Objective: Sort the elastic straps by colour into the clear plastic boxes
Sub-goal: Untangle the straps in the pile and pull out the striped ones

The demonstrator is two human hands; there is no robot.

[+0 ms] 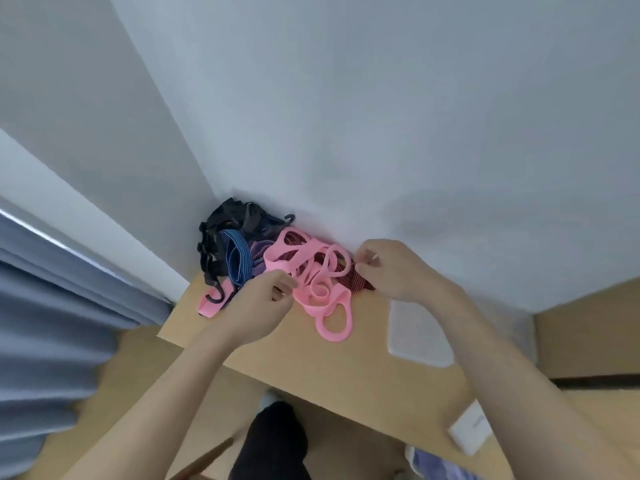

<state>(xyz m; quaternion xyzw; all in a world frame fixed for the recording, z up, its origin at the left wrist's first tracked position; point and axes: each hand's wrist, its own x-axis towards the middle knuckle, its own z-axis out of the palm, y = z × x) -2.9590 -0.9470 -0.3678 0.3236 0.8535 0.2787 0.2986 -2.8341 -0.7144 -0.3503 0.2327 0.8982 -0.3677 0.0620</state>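
A tangle of elastic straps lies against the wall on a wooden table [346, 368]: black straps [225, 220] at the back left, a blue striped strap [239, 261], pink straps [311, 282] in the middle, and a dark red strap [356, 280] at the right. My left hand [263, 306] pinches the pink straps at their left edge. At the heap's right side my right hand [391, 265] pinches the dark red strap. A clear plastic lid or box [415, 334] lies flat to the right of the heap.
A white wall stands directly behind the heap. Blue-grey curtains [52, 323] hang at the left. A small white card [471, 429] sits near the table's front edge. Below that edge a dark trouser leg [273, 441] shows.
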